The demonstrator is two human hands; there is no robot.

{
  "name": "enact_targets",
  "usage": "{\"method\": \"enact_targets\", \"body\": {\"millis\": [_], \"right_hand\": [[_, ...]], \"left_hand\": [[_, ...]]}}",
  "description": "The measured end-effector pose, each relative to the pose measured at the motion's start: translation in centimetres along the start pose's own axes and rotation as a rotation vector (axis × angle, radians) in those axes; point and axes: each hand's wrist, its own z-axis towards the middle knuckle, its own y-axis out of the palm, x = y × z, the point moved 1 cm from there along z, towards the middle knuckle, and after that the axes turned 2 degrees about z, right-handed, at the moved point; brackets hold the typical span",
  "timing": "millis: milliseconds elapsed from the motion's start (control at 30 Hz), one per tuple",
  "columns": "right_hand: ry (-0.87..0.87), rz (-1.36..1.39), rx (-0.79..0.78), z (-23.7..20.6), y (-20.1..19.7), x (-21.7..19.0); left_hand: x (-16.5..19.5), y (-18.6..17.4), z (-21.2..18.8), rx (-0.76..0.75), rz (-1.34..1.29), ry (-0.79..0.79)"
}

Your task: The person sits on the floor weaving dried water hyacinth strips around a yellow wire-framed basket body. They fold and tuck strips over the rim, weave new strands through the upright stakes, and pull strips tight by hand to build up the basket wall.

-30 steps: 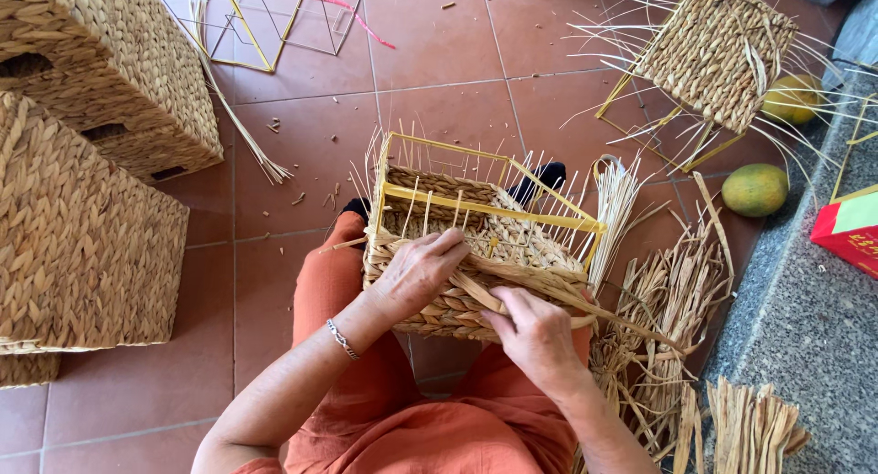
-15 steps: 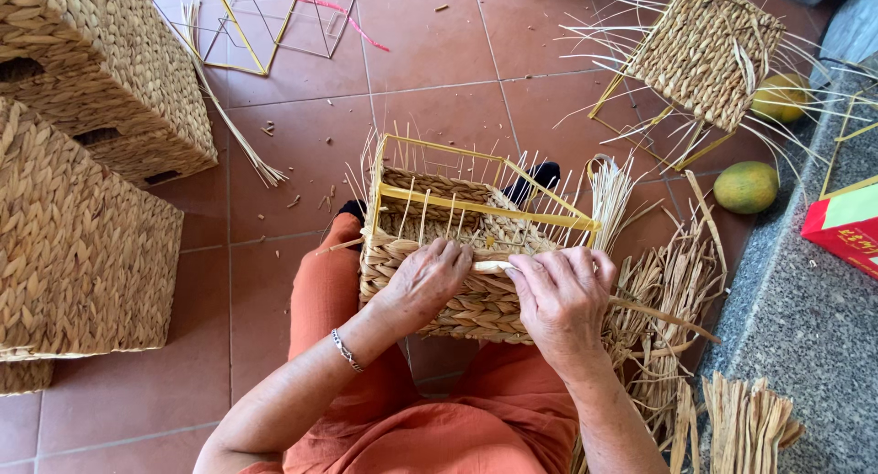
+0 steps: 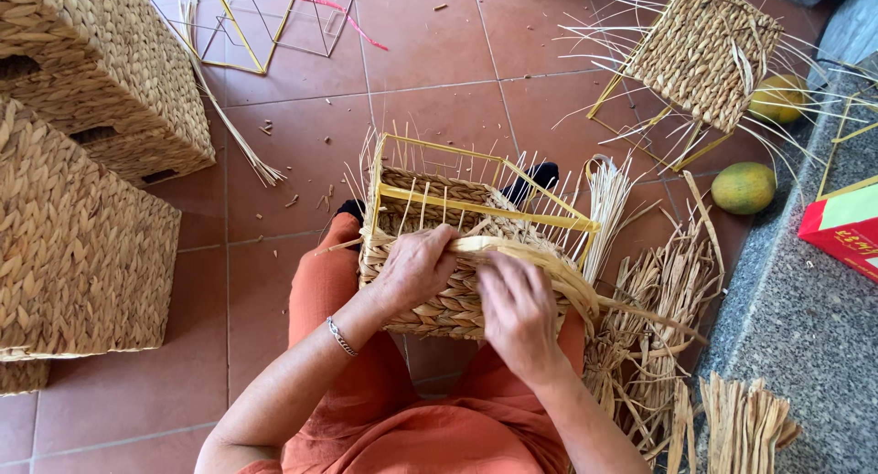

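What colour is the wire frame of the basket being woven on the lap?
Yellow. The basket's wire frame shows best in the head view, above the woven straw.
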Motion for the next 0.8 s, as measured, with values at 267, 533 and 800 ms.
{"method": "enact_targets", "body": {"millis": [267,533,800], "right_hand": [[0.231,0.181,-0.017,2.6,3.1,1.8],[0.142,0.403,0.151,0.2,2.9,-0.3],[0.208,0.375,0.124,1.2,1.4,-1.3]], "left_hand": [[1.0,-0.8,0.1,0.095,-0.058,-0.001],[0.7,0.4,0.1,0.051,-0.048,-0.178],[2.0,0.2,-1.1,0.019,0.213,0.225]]}}
